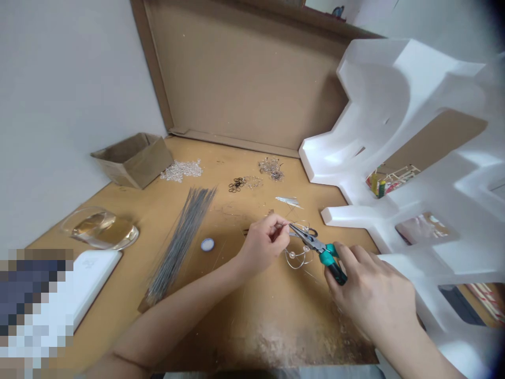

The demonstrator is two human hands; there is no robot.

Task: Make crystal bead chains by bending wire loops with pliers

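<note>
right of the middle of the frame, the right hand [371, 289] is wrapped round the green-handled pliers [315, 244], whose nose points up and to the left. the left hand [266, 239], at the centre, has thumb and forefinger pinched together at the pliers' tip; i cannot tell what they grasp, it is too small. just below the nose lie wire loops [295, 268], partly hidden, with round beads [292, 255] on them. left of centre is a slanting bundle of wires [181, 239], and between it and the left hand a small cap [207, 244]. black rings [237, 185] lie above the left hand, a glass [106, 227] at far left.
</note>
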